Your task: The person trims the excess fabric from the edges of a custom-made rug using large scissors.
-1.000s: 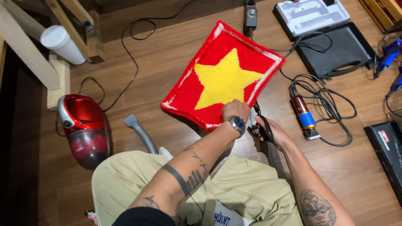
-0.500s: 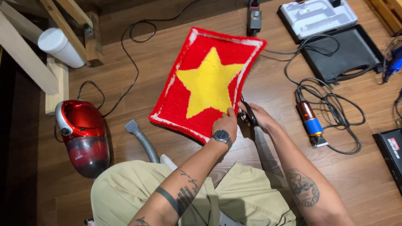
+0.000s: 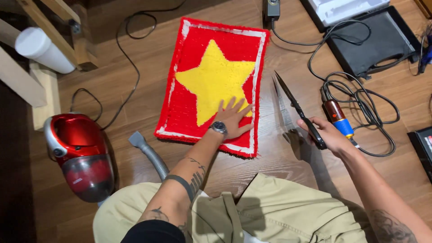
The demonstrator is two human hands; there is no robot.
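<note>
Head view: left hand (image 3: 233, 118) spread flat on rug (image 3: 198, 54); right hand (image 3: 327, 135) grips scissors (image 3: 294, 107) beside it.

A red vacuum cleaner (image 3: 81, 155), white roll (image 3: 42, 49), black case (image 3: 378, 42) and coiled cable (image 3: 360, 103) lie on the wooden floor (image 3: 130, 112).

The scene is viewed from a single head-worn camera, aimed steeply down at the floor (image 3: 252, 164) from fairly close above the red rug (image 3: 216, 81) (the wearer's knees are seen just below it).
</note>
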